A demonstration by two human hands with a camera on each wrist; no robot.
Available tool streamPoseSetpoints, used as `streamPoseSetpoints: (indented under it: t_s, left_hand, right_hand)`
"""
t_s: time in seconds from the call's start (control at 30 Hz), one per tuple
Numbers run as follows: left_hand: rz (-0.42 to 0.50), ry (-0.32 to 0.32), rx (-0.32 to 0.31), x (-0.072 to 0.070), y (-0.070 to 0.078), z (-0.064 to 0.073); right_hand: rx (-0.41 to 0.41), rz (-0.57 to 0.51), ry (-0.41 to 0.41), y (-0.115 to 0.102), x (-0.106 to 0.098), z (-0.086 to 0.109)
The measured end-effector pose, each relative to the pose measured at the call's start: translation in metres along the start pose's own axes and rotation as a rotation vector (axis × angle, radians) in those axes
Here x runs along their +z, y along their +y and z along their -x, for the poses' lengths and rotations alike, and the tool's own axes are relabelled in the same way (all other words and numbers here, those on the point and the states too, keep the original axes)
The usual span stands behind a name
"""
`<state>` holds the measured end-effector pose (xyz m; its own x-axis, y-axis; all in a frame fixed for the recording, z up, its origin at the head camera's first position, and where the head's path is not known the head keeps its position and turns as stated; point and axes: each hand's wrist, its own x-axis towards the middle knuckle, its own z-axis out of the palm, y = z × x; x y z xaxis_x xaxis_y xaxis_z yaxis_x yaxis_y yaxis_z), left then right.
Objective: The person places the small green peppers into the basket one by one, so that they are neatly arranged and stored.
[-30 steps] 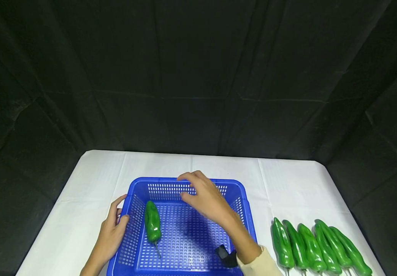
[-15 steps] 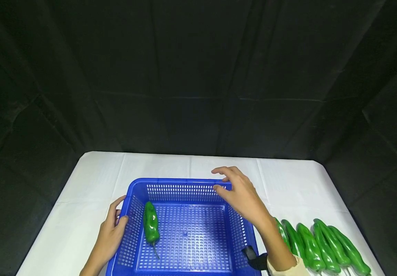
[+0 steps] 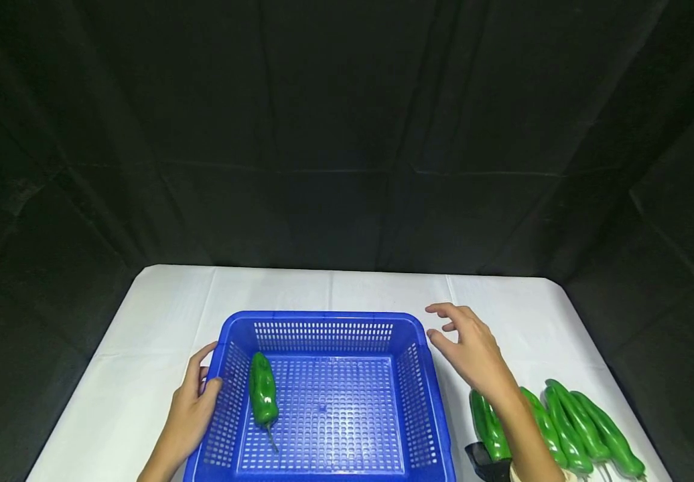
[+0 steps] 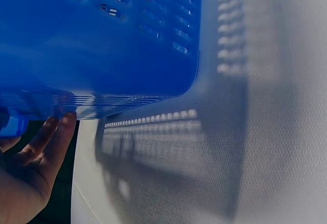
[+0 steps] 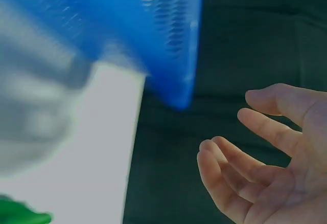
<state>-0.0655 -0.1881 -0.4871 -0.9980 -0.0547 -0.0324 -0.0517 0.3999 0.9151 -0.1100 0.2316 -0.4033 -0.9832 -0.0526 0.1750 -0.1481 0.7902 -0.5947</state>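
Observation:
A blue plastic basket (image 3: 321, 317) with slotted walls stands on the white table. My left hand (image 3: 190, 408) holds its left rim, thumb over the edge and fingers along the outer wall. In the left wrist view, the fingertips of that hand (image 4: 38, 168) touch the slotted side. One green pepper (image 3: 262, 388) lies in the basket near its left wall, stem toward me. My right hand (image 3: 473, 348) is in the air just right of the basket, fingers loosely bent and nothing in them. The right wrist view shows its palm (image 5: 276, 168) bare.
Several green peppers (image 3: 570, 425) lie side by side at the table's front right, partly hidden by my right forearm and a black wrist strap (image 3: 487, 462). White cloth covers the table (image 3: 504, 294). Black fabric (image 3: 335, 134) hangs behind it and along both sides.
My right hand has moved right, from over the basket to beyond its right rim. My left hand, the basket and the pepper in it have stayed in place.

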Motion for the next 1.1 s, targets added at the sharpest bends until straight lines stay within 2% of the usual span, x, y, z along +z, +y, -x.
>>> streamPoseSetpoints:
  t_s: [0.3, 0.53, 0.8, 1.1]
  left_hand:
    - [-0.003, -0.003, 0.004, 0.001, -0.002, 0.001]
    - [-0.002, -0.002, 0.005, 0.001, -0.002, 0.001]
    - [-0.013, 0.001, 0.005, 0.001, -0.001, 0.000]
    - [-0.008, -0.005, 0.000, 0.000, -0.002, 0.000]
  right_hand:
    - [0.137, 0.088, -0.046, 0.047, 0.003, 0.025]
    - [0.243, 0.121, -0.099, 0.069, 0.001, 0.042]
    - [0.287, 0.185, -0.143, 0.081, 0.004, 0.060]
    - [0.381, 0.297, -0.169, 0.079, 0.014, 0.072]
